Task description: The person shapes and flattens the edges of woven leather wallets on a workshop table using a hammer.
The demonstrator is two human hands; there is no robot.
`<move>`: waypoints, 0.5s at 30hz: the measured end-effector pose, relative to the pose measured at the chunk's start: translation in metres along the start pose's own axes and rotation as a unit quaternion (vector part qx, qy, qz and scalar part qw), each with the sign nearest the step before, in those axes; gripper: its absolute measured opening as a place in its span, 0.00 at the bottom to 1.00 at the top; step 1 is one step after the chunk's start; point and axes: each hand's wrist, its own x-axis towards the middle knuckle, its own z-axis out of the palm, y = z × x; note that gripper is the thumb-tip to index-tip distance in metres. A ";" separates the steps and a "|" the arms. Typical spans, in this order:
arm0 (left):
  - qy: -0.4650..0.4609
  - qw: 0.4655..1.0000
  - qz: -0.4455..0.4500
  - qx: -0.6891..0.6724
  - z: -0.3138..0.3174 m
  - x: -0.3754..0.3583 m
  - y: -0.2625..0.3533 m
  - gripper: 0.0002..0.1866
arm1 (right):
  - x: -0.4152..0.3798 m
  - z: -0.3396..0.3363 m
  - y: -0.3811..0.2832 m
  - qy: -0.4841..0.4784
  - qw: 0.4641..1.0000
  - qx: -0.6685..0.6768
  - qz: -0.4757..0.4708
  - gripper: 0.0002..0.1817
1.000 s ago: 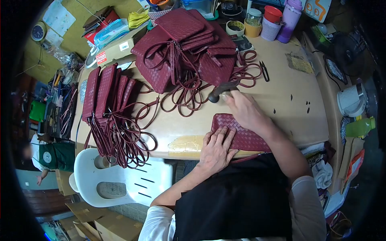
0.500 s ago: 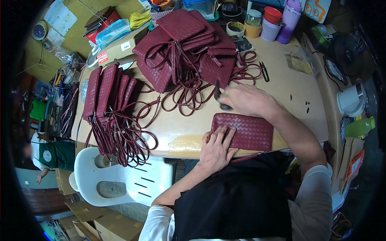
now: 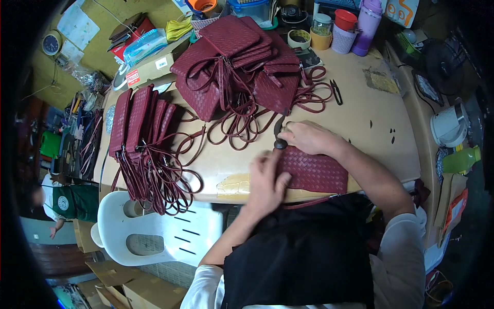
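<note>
A maroon woven-pattern pouch (image 3: 315,171) lies flat at the front edge of the table, its thin strap (image 3: 309,204) along the near side. My right hand (image 3: 309,137) is closed round a dark hammer (image 3: 280,135), its round face down at the pouch's upper left corner. My left hand (image 3: 266,181), slightly blurred, is at the pouch's left edge with thumb and fingers apart.
A heap of maroon pouches (image 3: 231,38) with looped straps covers the far middle. More stand in a bundle (image 3: 135,121) at left. Black thread snips (image 3: 336,92) lie at right. A white chair (image 3: 154,226) stands in front.
My left hand has come off the top of the pouch and shifted left, its fingers lifting. My right hand has brought the hammer down and slightly left to the pouch's corner.
</note>
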 end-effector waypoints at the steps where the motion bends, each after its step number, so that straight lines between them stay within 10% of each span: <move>1: -0.006 0.999 -0.031 -0.001 -0.004 0.008 -0.012 0.28 | -0.002 0.002 0.006 0.025 0.999 0.032 -0.001 0.22; 12: 0.008 0.995 -0.100 -0.019 0.010 0.031 -0.018 0.10 | -0.062 0.017 0.094 0.346 0.907 -0.232 0.061 0.17; 15: 0.047 0.986 -0.080 -0.140 0.021 0.022 -0.025 0.06 | -0.077 0.007 0.049 0.393 0.915 -0.083 -0.027 0.15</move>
